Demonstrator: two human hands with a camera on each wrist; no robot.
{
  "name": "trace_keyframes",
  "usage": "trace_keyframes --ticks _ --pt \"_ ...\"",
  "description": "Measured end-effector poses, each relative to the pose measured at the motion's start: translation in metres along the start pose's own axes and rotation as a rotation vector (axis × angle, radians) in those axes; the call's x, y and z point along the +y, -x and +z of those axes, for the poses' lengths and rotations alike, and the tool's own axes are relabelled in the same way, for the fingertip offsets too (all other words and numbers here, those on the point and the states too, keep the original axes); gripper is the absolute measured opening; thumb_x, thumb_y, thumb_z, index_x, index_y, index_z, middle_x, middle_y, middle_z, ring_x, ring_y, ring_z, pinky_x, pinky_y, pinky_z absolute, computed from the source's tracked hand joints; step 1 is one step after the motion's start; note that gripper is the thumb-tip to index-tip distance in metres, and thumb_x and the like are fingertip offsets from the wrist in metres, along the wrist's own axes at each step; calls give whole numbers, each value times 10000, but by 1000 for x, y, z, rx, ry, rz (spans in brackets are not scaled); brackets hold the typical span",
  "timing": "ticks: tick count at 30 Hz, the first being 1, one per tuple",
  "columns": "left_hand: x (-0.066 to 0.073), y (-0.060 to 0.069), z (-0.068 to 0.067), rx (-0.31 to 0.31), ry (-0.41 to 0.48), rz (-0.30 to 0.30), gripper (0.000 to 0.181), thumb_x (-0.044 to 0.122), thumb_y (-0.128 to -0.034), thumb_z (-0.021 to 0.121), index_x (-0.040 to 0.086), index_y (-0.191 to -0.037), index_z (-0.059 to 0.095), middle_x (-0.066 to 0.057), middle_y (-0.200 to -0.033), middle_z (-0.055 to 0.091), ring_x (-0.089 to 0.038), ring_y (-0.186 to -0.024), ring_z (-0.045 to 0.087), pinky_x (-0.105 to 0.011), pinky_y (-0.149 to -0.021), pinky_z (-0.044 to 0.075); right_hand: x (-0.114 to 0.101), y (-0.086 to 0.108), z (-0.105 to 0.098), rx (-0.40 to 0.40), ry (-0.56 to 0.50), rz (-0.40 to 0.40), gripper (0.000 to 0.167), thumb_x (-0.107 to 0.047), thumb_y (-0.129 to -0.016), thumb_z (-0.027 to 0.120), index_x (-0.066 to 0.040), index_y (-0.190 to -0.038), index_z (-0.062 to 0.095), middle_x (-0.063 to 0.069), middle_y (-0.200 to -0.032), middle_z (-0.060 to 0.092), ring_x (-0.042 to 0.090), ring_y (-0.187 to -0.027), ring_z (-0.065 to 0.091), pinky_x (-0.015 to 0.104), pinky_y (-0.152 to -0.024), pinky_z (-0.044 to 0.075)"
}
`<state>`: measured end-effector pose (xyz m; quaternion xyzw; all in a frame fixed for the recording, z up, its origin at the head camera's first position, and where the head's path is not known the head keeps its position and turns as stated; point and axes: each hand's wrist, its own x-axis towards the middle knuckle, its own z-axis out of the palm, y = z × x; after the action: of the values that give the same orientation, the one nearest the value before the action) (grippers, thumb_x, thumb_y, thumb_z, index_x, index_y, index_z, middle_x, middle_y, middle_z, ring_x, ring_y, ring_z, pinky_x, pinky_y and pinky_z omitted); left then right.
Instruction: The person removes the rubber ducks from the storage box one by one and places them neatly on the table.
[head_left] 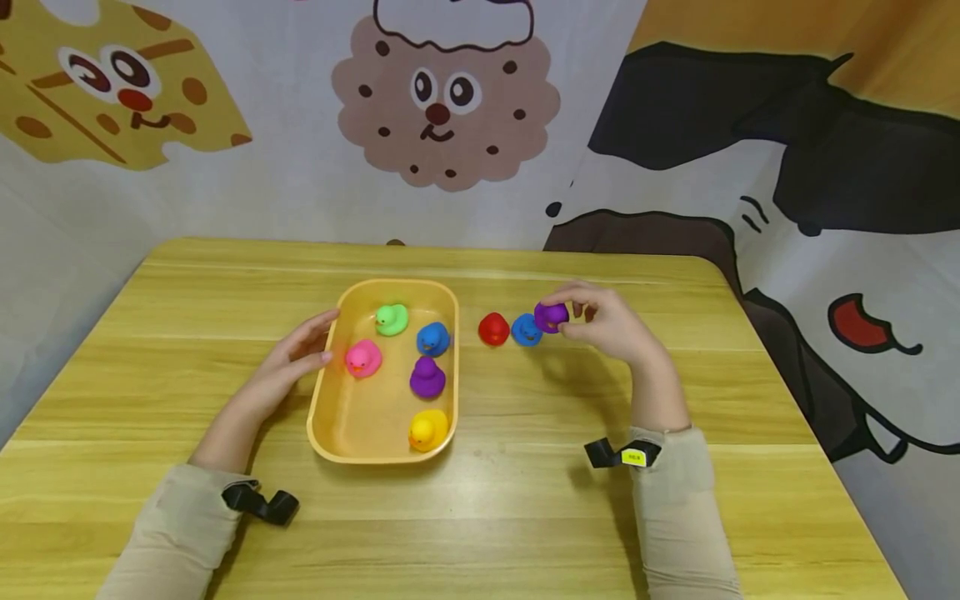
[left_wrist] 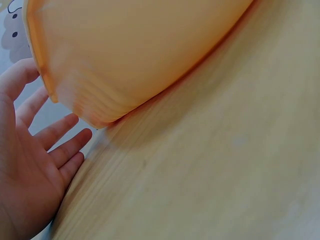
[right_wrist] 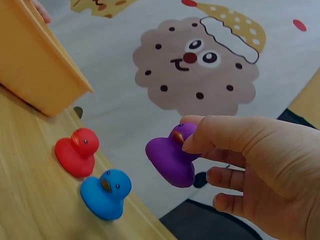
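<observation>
My right hand (head_left: 607, 321) pinches a purple rubber duck (right_wrist: 170, 157) between thumb and fingertips. In the right wrist view the duck is held apart from the blue rubber duck (right_wrist: 106, 195). A red rubber duck (right_wrist: 77, 152) sits beside the blue one on the table. With fingers spread and relaxed, my left hand (head_left: 281, 362) touches the left rim of a yellow-orange plastic tub (head_left: 318, 417). Inside the tub are a green duck (head_left: 392, 319), a pink duck (head_left: 363, 358), a blue duck (head_left: 433, 339), a purple duck (head_left: 427, 377) and a yellow duck (head_left: 428, 430).
The wooden table (head_left: 510, 517) extends around the tub on all sides. Behind it hangs a cloth (head_left: 292, 192) printed with cartoon figures. Black camera mounts (head_left: 260, 503) sit on both wrists.
</observation>
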<state>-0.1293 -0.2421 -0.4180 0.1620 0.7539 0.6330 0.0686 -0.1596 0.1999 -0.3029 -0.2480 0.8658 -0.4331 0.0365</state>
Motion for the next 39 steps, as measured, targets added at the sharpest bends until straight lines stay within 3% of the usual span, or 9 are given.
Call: trace_keyframes --ticks 4,10,17,29,35,39 --pt "-3 -1 -1 -2 -5 -8 564 78 -976 515 69 -1498 301 -241 -1484 315 -324 -1316 341 -149 -989 318 12 0 -2 -1 -12 33 322 140 -789 628 94 -1107 651 229 -1143 590 399 -850 439 314 -667 370" --pt "-4 0 -1 -1 -9 -12 565 87 -976 519 84 -1499 306 -232 -1484 319 -254 -1297 374 -152 -984 325 53 -3 -2 8 -16 66 346 107 -801 646 36 -1139 667 186 -1166 593 325 -848 444 345 -668 371" --pt "-2 1 -1 -2 -12 -14 568 82 -976 515 80 -1501 299 -240 -1486 311 -348 -1311 341 -170 -988 322 73 -3 -1 22 -23 69 348 71 -790 669 -22 -1124 694 130 -1135 610 266 -817 450 308 -631 376" --pt "-3 1 -1 4 -13 -17 565 89 -974 521 90 -1498 311 -224 -1494 308 -290 -1319 341 -146 -990 314 82 0 0 13 -41 133 358 91 -786 655 3 -1132 684 148 -1105 609 246 -817 452 289 -647 384" --pt "-5 0 -1 -2 -6 -10 565 89 -975 517 93 -1500 307 -228 -1491 310 -279 -1309 356 -149 -987 321 61 3 -2 -24 -63 139 349 130 -784 622 102 -1131 641 236 -1092 587 284 -815 446 279 -663 381" --pt "-6 -1 -1 -3 -2 -6 561 83 -978 512 87 -1500 305 -233 -1485 316 -226 -1294 378 -155 -990 323 57 4 -2 -45 -68 180 356 132 -796 614 98 -1149 635 242 -1068 587 284 -824 441 268 -655 381"
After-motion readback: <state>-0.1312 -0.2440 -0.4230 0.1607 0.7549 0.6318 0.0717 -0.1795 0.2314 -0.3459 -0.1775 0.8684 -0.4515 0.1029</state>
